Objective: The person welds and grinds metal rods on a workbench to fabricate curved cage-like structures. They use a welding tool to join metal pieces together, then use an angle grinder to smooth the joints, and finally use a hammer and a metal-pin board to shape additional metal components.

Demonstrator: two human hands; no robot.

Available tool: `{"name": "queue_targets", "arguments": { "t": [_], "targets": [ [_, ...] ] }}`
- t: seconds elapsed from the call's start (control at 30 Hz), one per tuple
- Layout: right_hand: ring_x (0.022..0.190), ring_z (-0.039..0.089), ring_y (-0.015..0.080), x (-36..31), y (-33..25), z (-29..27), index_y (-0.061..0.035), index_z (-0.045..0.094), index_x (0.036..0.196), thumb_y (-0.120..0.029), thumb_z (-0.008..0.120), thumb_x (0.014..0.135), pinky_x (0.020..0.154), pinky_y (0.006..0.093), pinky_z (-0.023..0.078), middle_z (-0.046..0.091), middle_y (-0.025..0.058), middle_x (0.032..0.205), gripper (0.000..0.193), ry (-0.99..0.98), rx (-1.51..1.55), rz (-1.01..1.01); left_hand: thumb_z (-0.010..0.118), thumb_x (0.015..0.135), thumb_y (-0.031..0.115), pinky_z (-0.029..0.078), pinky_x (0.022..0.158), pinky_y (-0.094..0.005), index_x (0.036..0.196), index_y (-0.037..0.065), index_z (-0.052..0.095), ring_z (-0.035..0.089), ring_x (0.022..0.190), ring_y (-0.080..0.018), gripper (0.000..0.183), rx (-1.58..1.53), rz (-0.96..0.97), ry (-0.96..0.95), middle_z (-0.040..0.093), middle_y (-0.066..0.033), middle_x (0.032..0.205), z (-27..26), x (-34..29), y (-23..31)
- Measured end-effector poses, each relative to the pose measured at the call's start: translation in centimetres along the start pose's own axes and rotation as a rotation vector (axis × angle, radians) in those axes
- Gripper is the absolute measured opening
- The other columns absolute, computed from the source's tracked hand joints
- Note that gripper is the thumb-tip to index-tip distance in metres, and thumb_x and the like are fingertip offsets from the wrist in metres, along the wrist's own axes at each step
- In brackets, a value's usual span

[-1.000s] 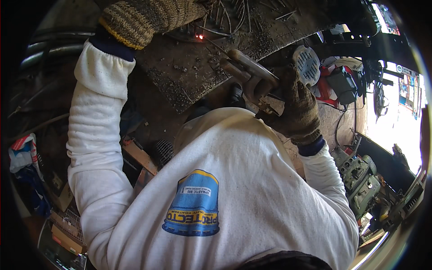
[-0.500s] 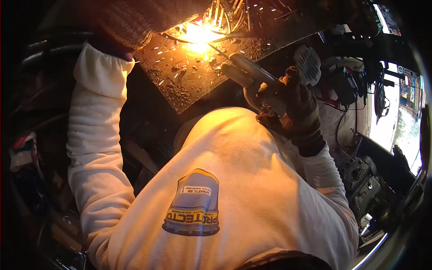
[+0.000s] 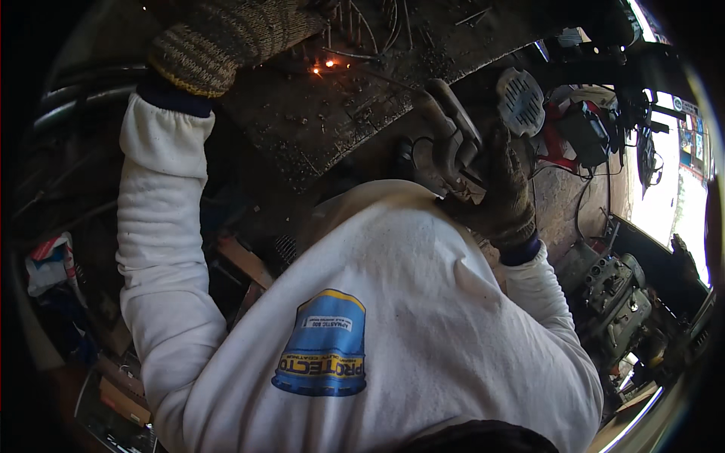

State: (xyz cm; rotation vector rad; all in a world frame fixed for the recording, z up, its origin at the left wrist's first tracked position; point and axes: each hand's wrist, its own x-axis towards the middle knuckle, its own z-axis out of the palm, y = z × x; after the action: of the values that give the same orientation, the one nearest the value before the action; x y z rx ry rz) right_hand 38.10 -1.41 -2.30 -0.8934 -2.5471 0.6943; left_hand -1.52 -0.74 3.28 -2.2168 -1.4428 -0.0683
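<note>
My right hand (image 3: 498,185), in a dark, dirty glove, is closed around a welding electrode holder (image 3: 447,121). From its jaws a thin welding electrode (image 3: 389,78) points left over a dark metal tabletop (image 3: 302,143). Small orange glowing spots (image 3: 330,65) lie just beyond the electrode's tip, beside several thin metal rods (image 3: 366,30). At the upper left, my left hand (image 3: 234,45) wears a grey-and-yellow knitted glove. Its fingers are drawn together near the rods, partly cut off by the frame's top edge; what they hold is hidden.
Dark crumbs and a loose rod (image 3: 473,16) lie on the tabletop. Right of my right hand is a slotted round metal plate (image 3: 520,103), with a red-and-black machine (image 3: 585,132) and cables behind it. A greasy engine-like metal part (image 3: 615,302) stands at the lower right.
The bright welding arc and flying sparks have gone out, leaving small glowing spots. The electrode holder has shifted slightly right, away from the weld spot. My left hand has moved slightly left.
</note>
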Motion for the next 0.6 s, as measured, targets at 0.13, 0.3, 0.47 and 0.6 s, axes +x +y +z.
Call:
{"name": "queue_targets", "arguments": {
  "t": [0.13,0.3,0.47,0.6],
  "targets": [
    [0.122,0.061,0.0416,-0.4,1.1,0.6,0.0084,0.021,0.156,-0.039,0.099,0.055,0.1,0.0449,0.052,0.051,0.0292,0.141,0.135,-0.008,0.083,-0.017,0.063,0.089,0.034,0.054,0.073,-0.0397,0.112,0.013,0.067,0.064,0.086,-0.0258,0.031,-0.079,-0.003,-0.073,0.065,-0.0092,0.098,-0.4,0.8,0.1],
    [0.128,0.057,0.0396,-0.2,0.8,0.4,0.0071,0.025,0.155,-0.04,0.098,0.058,0.106,0.0428,0.048,0.052,0.0284,0.141,0.131,-0.039,0.054,0.07,0.059,0.091,0.037,0.054,0.068,-0.0386,0.106,0.013,0.066,0.06,0.078,-0.0231,0.029,0.428,0.153,-0.028,0.063,-0.0049,0.093,-0.6,0.4,0.7],
    [0.131,0.055,0.0401,-0.6,1.0,-0.3,0.0074,0.027,0.154,-0.041,0.098,0.058,0.109,0.0428,0.045,0.052,0.0273,0.142,0.129,-0.089,0.137,0.109,0.06,0.091,0.038,0.054,0.066,-0.0373,0.11,0.014,0.067,0.061,0.079,-0.0241,0.031,0.406,0.176,-0.024,0.064,-0.0045,0.095,-1.4,0.9,0.7],
    [0.131,0.055,0.0411,-1.5,1.4,-0.7,0.0074,0.027,0.154,-0.041,0.099,0.057,0.109,0.0443,0.045,0.052,0.0282,0.142,0.13,-0.083,0.264,0.148,0.062,0.09,0.038,0.055,0.069,-0.0372,0.111,0.016,0.068,0.062,0.082,-0.0251,0.031,0.18,0.091,0.087,0.065,-0.0041,0.097,0.4,0.4,0.2]
  ]
}}
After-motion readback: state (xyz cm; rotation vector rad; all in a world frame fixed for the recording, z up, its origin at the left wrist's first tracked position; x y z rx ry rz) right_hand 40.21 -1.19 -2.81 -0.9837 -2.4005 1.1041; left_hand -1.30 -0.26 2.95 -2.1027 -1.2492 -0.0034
